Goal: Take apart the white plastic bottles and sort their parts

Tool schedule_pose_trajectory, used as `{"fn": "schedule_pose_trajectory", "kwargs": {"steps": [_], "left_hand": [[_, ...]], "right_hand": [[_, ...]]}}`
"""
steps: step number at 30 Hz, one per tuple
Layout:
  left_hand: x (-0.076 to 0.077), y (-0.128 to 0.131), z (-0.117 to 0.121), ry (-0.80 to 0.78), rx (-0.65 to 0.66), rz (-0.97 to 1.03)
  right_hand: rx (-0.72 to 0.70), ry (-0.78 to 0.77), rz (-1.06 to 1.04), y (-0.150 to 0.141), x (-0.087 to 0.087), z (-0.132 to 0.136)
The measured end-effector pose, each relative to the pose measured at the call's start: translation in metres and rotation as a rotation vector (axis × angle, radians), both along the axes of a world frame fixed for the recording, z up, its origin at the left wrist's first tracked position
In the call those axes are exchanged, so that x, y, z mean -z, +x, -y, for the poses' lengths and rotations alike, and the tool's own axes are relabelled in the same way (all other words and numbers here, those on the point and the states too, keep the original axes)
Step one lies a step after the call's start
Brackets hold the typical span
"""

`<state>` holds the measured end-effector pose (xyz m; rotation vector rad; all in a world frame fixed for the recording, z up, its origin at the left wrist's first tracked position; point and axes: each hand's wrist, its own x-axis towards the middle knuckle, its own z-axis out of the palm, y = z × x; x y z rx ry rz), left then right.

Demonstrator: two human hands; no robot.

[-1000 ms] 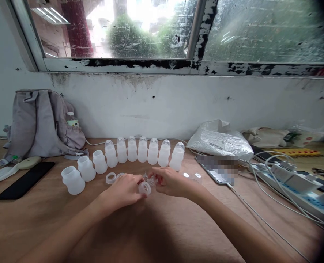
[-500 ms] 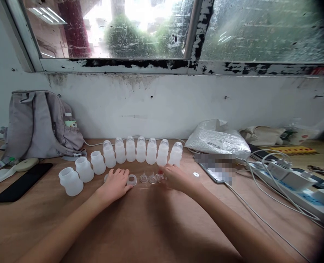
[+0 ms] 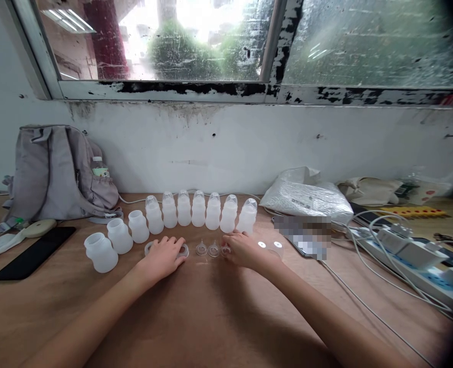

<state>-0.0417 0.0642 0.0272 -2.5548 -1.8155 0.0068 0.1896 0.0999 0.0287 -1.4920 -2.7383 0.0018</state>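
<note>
Leaving ring edges [image 3: 187, 251] showing, left hand [image 3: 160, 257] stands clear of nipples [image 3: 213, 250].

The bottles [image 3: 102, 255] are frosted white, the nipples [image 3: 213, 250] clear, the rings [image 3: 185, 250] whitish, the desk [image 3: 188, 327] brown, the backpack [image 3: 60, 176] mauve-grey.

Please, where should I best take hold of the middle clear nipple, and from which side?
Probably pinch the thin tip of the middle nipple from straight above. It stands tip up on a wide round base, and the left nipple and right nipple flank it closely, the latter at the right hand, so coming from the side looks tight.
</note>
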Motion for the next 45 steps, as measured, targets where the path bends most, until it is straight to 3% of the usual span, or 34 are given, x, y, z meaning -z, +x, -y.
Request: {"fn": "schedule_pose_trajectory", "kwargs": {"steps": [10, 14, 19, 24, 27, 31, 34, 40, 45], "left_hand": [[-0.009, -0.004, 0.000, -0.042, -0.051, -0.077], [-0.010, -0.003, 0.001, -0.010, -0.046, -0.068], [-0.011, 0.000, 0.002, -0.003, -0.017, -0.040], [-0.023, -0.005, 0.002, -0.014, -0.038, 0.013], [-0.036, -0.012, -0.001, 0.084, -0.070, 0.092], [-0.050, -0.025, -0.009, 0.471, -0.201, 0.145], [-0.049, -0.039, -0.018, 0.692, -0.271, 0.126], [-0.030, -0.050, -0.030, 0.697, -0.309, 0.073], [-0.039, -0.039, -0.023, 0.694, -0.228, 0.197]], "right_hand": [[-0.019, -0.008, -0.051, -0.007, 0.002, 0.000], [-0.008, -0.047, -0.064, 0.006, -0.014, 0.000], [0.106, -0.095, -0.005, 0.034, -0.039, -0.002], [0.234, -0.194, 0.069, 0.054, -0.048, -0.009], [0.272, -0.210, 0.054, 0.063, -0.050, -0.011], [0.267, -0.165, -0.013, 0.062, -0.053, -0.008], [0.246, -0.128, -0.049, 0.053, -0.056, -0.003], [0.176, -0.101, -0.089, 0.043, -0.050, -0.001], [0.116, 0.007, -0.188, 0.038, -0.050, 0.001]]}}
